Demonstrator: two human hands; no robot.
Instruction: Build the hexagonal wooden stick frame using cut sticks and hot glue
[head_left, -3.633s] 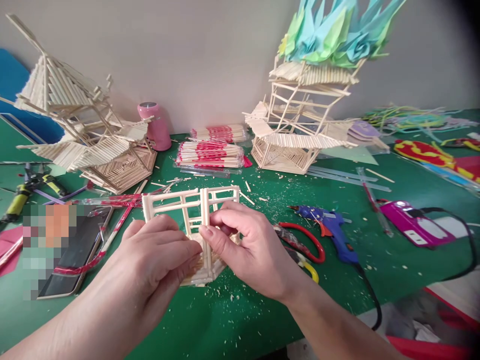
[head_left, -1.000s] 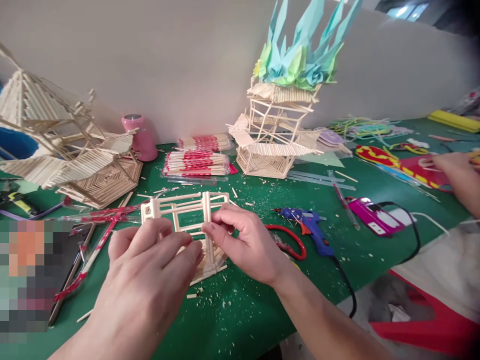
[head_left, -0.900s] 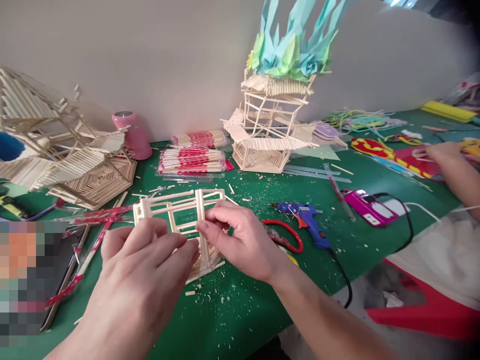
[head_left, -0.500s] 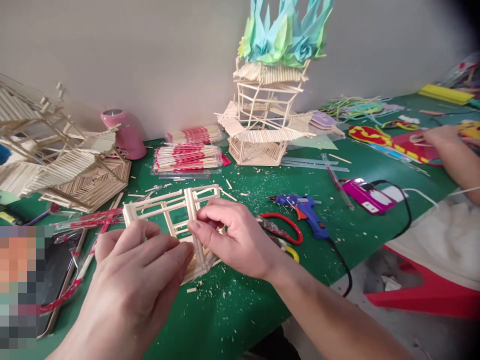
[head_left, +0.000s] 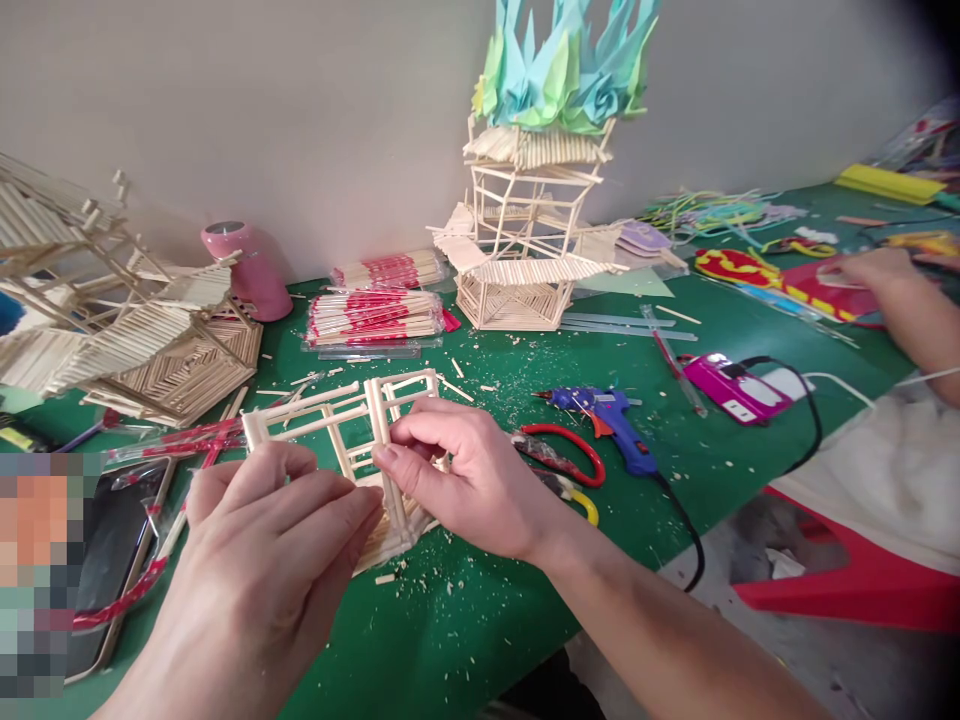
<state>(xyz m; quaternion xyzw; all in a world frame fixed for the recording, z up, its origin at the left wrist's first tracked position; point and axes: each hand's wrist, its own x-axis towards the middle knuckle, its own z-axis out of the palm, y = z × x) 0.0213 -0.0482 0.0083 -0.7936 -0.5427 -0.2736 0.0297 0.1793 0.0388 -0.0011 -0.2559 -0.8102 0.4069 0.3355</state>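
A small open frame of wooden sticks [head_left: 377, 412] stands on the green table in front of me, with upright posts, paired rails and a stick floor. My right hand [head_left: 480, 485] pinches its front corner post between thumb and fingers. My left hand [head_left: 259, 560] is closed in a pinch, its fingertips against the lower part of that post. The left thumb and whatever lies between those fingers are hidden. My left hand also covers the frame's near left side. Wood crumbs and a short stick piece [head_left: 385, 579] lie just in front.
Right of the frame lie red-handled scissors [head_left: 600, 460], pliers with a yellow handle [head_left: 586, 506] and a blue glue gun [head_left: 619, 425]. Behind are bundled sticks [head_left: 375, 317] and a stick tower [head_left: 525, 270]; another stick structure [head_left: 180, 370] stands left. Another person's hand [head_left: 874, 268] rests at far right.
Both hands keep their grip and nearly the same place. The view has shifted very slightly; the stick frame looks almost unmoved.
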